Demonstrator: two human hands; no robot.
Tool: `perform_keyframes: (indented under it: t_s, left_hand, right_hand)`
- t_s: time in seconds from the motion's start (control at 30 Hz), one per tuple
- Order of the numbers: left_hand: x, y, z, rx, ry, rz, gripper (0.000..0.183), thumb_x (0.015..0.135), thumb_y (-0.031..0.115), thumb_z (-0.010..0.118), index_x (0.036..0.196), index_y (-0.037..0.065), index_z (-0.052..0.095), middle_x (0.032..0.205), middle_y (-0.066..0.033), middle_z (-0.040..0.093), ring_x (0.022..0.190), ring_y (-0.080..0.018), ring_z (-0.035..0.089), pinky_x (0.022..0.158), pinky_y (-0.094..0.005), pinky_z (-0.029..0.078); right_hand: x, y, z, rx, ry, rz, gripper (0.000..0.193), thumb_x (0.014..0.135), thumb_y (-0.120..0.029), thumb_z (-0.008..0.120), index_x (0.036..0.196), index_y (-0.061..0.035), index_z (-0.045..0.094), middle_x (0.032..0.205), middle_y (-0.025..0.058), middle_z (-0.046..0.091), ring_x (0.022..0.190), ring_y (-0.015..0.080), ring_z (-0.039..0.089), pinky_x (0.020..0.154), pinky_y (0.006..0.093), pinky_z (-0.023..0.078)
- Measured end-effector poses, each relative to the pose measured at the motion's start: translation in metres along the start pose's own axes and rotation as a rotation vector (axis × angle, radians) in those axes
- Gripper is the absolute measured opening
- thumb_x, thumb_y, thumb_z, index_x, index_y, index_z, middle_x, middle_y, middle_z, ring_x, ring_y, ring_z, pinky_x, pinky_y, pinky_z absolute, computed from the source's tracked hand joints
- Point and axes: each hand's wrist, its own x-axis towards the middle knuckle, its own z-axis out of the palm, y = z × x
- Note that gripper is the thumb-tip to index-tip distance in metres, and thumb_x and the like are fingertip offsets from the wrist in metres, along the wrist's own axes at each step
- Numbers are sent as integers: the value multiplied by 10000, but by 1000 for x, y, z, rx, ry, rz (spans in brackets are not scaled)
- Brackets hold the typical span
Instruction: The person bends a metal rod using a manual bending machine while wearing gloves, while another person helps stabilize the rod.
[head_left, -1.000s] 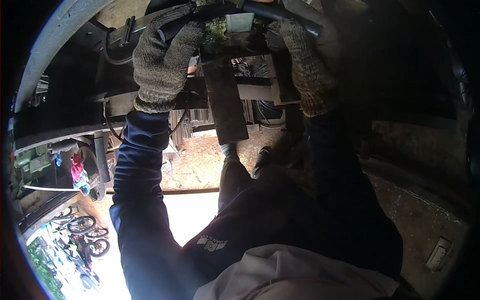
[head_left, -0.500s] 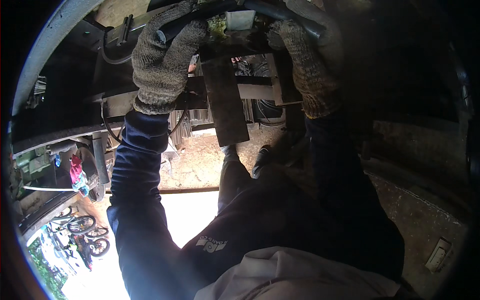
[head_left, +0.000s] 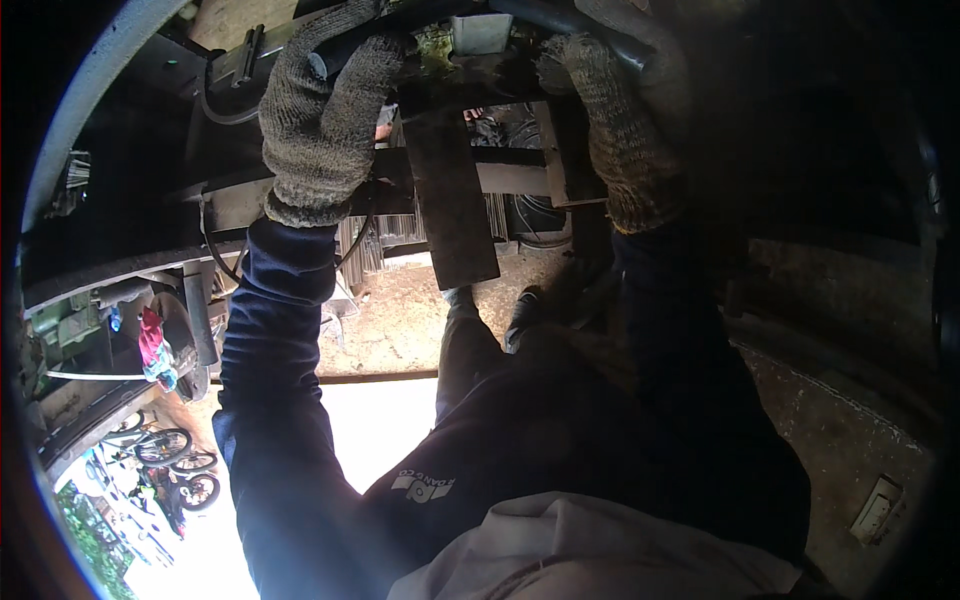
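Left hand (head_left: 325, 120) in a knit glove wraps the dark metal bar (head_left: 430, 85) overhead; right hand (head_left: 620, 130) also closed on it; flat steel plate (head_left: 450, 200) hangs below; looks heavy, stiff, greasy; grip bar ends.

Both arms reach up and forward from the lower edge, sleeved in dark navy to the wrists. The left hand (head_left: 325, 110) wears a grey knitted work glove, its fingers curled over and closed in a grip, the back of the hand facing the camera. The right hand (head_left: 620, 130), gloved alike, is raised to about the same height, fingers bent forward and closed, wrist nearly straight, the forearm in deep shadow
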Motion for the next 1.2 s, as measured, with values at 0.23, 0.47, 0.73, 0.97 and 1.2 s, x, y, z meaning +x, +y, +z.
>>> perform_keyframes:
  t_s: [0.23,0.47,0.73,0.97,1.2]
  left_hand:
    - [1,19,3,-440,32,-408,328,992,166,651,1277,4,650,1233,-116,711,1104,-206,675,1043,-327,484]
    - [4,-7,-3,61,7,135,313,999,166,643,1270,10,658,1229,-119,712,1118,-215,667,1057,-355,470]
    - [2,7,-3,-65,12,3,310,964,141,697,1251,25,678,1217,-114,719,1123,-216,664,1045,-345,471]
    - [3,12,0,-166,25,-159,326,975,170,689,1264,20,667,1203,-117,724,1084,-194,683,1040,-322,478]
    - [5,16,7,-427,71,-152,363,932,145,761,1256,9,666,1158,-117,734,1023,-174,702,912,-300,547]
  right_hand:
    - [13,-6,-1,96,-78,97,154,976,-46,549,1128,-21,549,1177,105,537,1144,210,520,1086,339,371]
    - [11,-22,18,10,73,184,138,978,4,483,1097,-34,542,1124,86,544,1094,168,530,1016,305,431]
    - [-22,-17,8,-90,212,242,371,1001,-96,612,1341,19,518,1311,146,572,1192,210,573,1013,338,507]
    - [-33,-9,1,-126,288,250,409,996,-113,646,1356,27,511,1314,154,589,1130,201,618,970,343,553]
    - [-31,-16,-12,-335,274,431,428,989,-105,658,1364,31,503,1300,157,595,1115,203,621,956,342,565]
